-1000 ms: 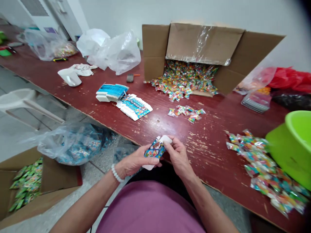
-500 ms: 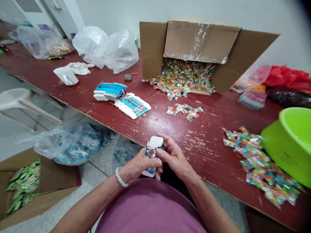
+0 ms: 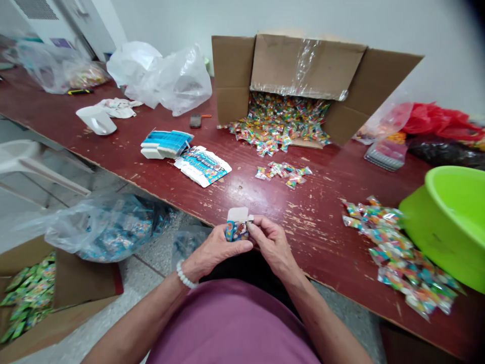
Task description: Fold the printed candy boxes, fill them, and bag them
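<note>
- Currently, our left hand [image 3: 223,247] has a small box [image 3: 239,231] in its grip, near the front edge of the table [image 3: 322,202].
- Our right hand [image 3: 273,243] pinches the box beside its raised white flap [image 3: 238,214].

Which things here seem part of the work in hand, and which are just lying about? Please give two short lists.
Seem part of the work:
small printed box, held by left hand and right hand
flattened printed carton
blue stack beside it
clear-wrapped colourful packets spilling from the cardboard box

Seem just lying about:
white jug
crumpled cloth
orange-handled item
red plastic bag
</note>
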Tool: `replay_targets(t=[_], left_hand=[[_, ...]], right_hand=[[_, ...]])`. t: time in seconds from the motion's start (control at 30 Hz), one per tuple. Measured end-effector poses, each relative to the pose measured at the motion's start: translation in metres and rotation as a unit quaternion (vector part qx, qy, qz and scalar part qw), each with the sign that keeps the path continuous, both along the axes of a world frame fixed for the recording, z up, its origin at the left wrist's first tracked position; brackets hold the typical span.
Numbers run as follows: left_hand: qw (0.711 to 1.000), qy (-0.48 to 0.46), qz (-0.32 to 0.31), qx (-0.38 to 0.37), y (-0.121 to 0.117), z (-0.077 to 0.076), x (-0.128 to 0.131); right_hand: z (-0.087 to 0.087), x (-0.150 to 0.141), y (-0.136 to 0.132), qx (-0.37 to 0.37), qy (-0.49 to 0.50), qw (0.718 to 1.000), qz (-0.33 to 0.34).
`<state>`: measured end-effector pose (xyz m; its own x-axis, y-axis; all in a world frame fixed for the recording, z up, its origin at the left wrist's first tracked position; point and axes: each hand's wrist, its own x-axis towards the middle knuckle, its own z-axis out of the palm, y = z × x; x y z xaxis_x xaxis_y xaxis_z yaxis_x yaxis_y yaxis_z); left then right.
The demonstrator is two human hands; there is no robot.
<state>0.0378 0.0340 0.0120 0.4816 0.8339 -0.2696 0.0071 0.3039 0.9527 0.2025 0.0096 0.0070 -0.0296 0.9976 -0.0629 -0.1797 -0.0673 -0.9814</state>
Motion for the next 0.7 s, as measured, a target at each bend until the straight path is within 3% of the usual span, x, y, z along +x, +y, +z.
replay_targets(t=[0.13, 0.37, 0.57, 0.7], left_hand=[[0.991, 0.027, 0.086, 0.096, -0.003, -0.001, -0.002], [0.975, -0.044, 0.17, 0.135, -0.014, -0.002, 0.008], [0.98, -0.032, 0.158, 0.116, -0.01, -0.002, 0.004], [0.986, -0.035, 0.144, 0.082, -0.008, -0.001, 0.003]], right_hand=[[-0.001, 0.003, 0.003, -0.008, -0.005, 0.999, -0.038], [0.003, -0.008, 0.0, 0.028, 0.056, 0.994, -0.09], [0.001, -0.007, -0.002, 0.047, 0.042, 0.996, -0.064], [0.0, 0.002, 0.004, 0.016, 0.02, 0.998, -0.059]])
